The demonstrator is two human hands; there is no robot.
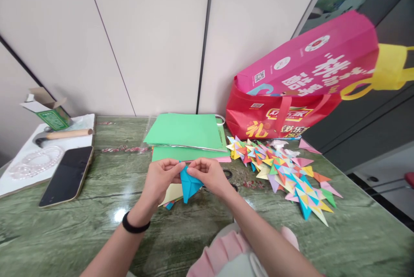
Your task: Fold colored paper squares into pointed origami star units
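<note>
Between my two hands is a folded piece of blue paper (190, 185), its point hanging downward. My left hand (165, 177) pinches its upper left edge between thumb and fingers. On the upper right, my right hand (208, 173) pinches the same piece. Below and behind the hands lie a few folded paper pieces (172, 194), cream and blue among them, partly covered. Scissors (228, 174) rest on the table by my right hand, mostly hidden by it. Just beyond both hands is a stack of green paper sheets (186, 130).
Many folded colourful paper pieces (284, 169) are heaped at the right. Behind them stands a red bag (255, 115) with a pink bag (343, 53) in it. At the left are a phone (67, 175), a bead string (37, 163), a wooden-handled tool (69, 134) and an opened green box (53, 117).
</note>
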